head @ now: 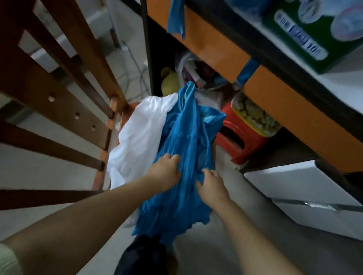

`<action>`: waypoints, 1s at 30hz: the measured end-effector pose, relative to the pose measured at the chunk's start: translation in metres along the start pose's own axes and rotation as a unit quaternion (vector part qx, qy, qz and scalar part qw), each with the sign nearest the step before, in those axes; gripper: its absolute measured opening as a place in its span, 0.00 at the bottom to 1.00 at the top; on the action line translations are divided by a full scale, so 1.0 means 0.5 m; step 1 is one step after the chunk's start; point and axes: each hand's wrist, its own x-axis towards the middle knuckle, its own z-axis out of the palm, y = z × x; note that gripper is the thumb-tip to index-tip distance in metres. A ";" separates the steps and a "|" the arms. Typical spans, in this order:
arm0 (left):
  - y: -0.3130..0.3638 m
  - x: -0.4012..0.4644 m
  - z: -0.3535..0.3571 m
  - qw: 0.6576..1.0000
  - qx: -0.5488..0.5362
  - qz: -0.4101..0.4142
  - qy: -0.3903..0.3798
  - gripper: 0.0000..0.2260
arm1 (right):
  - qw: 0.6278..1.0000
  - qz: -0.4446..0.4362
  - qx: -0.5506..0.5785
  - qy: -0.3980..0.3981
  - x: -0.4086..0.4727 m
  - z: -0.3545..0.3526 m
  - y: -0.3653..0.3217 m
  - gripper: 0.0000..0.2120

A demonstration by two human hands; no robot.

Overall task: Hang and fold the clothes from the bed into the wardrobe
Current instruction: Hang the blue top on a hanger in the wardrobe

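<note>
Blue pleated garment (183, 151): bunched, long axis running away from the person, top end toward the orange shelf unit (276, 97), hem nearest the body. Sits beside a white garment (137, 140) to its left, next to the wooden frame (48, 94). Left hand (165, 170) & right hand (212, 185): both at mid-length, fingers (172, 157) curled, gripping the blue cloth. Hands equally near; judged next: lift w/ both.
</note>
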 end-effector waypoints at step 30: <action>0.114 -0.064 -0.033 0.918 -0.391 0.029 0.057 0.11 | 0.906 -0.029 0.344 0.244 -0.092 -0.105 0.001 0.05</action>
